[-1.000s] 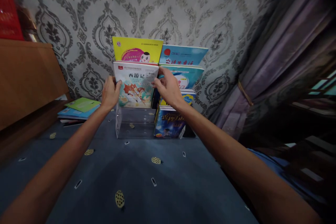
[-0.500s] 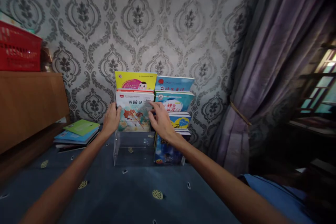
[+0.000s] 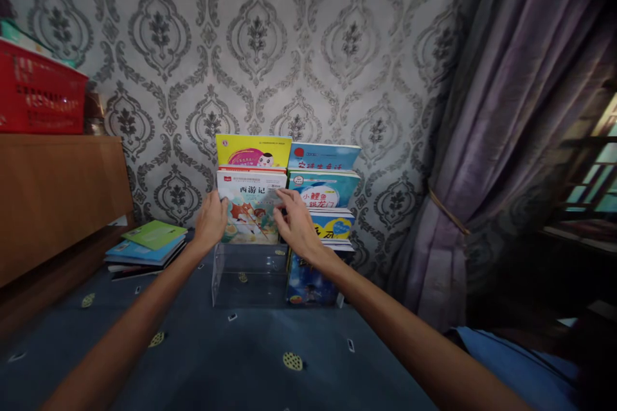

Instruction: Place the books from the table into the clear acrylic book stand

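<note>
- left hand [image 3: 211,221] grips left edge of the white storybook [image 3: 251,207], fingers curled round it
- right hand [image 3: 297,223] on the book's right edge, fingers spread, thumb under (grip loose)
- book stands upright in clear acrylic rack [image 3: 248,279], left column, in front of yellow book [image 3: 253,150]
- blue books [image 3: 324,187] stacked in right column
- book pile [image 3: 145,245] on blue cloth [image 3: 241,353], left

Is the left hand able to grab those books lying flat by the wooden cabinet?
Probably yes. The left hand is on the white storybook in the clear rack, and the stack of flat books lies just to its left with only bare blue cloth between.
</note>
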`<state>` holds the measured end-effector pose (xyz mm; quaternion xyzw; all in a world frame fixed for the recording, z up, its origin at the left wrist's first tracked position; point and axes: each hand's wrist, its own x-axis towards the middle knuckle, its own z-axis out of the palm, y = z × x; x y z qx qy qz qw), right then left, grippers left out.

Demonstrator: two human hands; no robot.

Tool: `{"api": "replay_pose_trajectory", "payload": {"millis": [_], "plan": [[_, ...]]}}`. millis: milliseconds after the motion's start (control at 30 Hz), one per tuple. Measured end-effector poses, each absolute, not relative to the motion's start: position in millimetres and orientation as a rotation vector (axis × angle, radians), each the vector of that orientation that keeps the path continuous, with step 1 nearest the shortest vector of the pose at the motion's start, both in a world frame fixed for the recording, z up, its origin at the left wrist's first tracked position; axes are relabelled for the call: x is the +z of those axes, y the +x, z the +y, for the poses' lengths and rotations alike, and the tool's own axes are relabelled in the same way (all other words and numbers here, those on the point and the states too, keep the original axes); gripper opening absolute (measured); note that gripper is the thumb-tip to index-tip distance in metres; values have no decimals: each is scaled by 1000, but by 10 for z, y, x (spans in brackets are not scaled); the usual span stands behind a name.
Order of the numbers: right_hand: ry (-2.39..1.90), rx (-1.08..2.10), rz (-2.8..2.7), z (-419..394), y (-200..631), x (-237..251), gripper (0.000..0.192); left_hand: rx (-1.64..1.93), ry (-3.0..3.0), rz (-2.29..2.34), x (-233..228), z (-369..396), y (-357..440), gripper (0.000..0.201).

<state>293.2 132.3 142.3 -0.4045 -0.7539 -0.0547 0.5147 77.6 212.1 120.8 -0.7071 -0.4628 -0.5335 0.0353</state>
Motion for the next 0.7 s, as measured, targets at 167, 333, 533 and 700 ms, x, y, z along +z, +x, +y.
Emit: {"api": "replay_pose_trajectory", "payload": {"millis": [167,333,533,700], "plan": [[-983,-135,-1817,1341,2936,1417,42,-1726,-2247,-1437,1210,2184,743,17],[-1026,-146,-1830,1323,2936,1439,43,-1851,-2406,-1368,1231,2324,650,33],[-1045,-130,-1821,1318,2949,1436,44,-1952,-2731,-1174,1355,2479,500,63],[-1074,-134,-1810,1318,2993,1427,44,-2004,-2845,-1094,1415,2521,454,67]]}}
